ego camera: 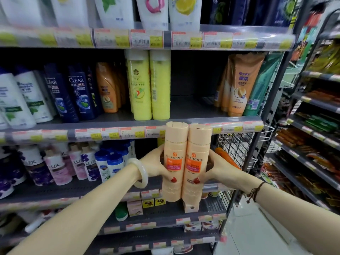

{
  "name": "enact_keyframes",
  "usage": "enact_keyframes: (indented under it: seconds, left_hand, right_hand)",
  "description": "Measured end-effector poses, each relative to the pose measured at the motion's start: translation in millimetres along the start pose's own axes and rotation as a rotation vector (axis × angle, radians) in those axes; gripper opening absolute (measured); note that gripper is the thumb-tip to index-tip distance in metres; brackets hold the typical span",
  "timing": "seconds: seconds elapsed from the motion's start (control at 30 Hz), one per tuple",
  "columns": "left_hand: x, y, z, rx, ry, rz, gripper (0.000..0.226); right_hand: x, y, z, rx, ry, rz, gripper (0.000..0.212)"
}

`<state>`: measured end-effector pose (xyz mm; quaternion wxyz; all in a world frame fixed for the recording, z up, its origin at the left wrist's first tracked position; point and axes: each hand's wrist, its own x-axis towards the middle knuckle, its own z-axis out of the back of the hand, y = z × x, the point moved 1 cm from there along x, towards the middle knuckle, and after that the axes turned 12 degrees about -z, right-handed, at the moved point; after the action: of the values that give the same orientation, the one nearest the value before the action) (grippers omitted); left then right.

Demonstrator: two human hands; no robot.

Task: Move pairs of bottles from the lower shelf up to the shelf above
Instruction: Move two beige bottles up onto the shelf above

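Two peach-coloured bottles with orange labels stand upright side by side in the air in front of the shelving. My left hand (156,164) grips the left peach bottle (173,144) and my right hand (218,168) grips the right peach bottle (196,146), pressing the pair together. Their caps reach the front edge of the upper shelf (231,118), which has a bare stretch right of two yellow bottles (149,85). The lower shelf (60,192) lies behind my wrists.
On the upper shelf, orange tubes (239,83) stand to the right of the gap, with dark blue and white bottles to the left. Pink and purple bottles (57,166) fill the lower shelf. A wire basket (237,144) hangs at the right end. Another rack (312,129) flanks the aisle.
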<state>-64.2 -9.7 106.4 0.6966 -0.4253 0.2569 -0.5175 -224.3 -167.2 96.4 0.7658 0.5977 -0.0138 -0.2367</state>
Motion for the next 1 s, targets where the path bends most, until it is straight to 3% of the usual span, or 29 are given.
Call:
enact_keyframes:
  seconds: [0.27, 0.57, 0.8, 1.0]
  left_hand:
    - [15, -77, 39, 0.022, -0.032, -0.155, 0.084]
    - [46, -151, 75, 0.091, -0.192, -0.341, 0.081]
    - [68, -155, 67, 0.080, -0.378, -0.431, 0.073]
    - [81, -134, 54, 0.068, -0.462, -0.422, 0.065]
  right_hand:
    - [-22, 69, 41, -0.042, -0.031, 0.172, 0.076]
    - [-21, 144, 82, -0.046, -0.149, 0.379, 0.070]
    - [-11, 157, 94, -0.068, -0.290, 0.486, 0.075]
    - [8, 141, 93, -0.046, -0.336, 0.496, 0.067]
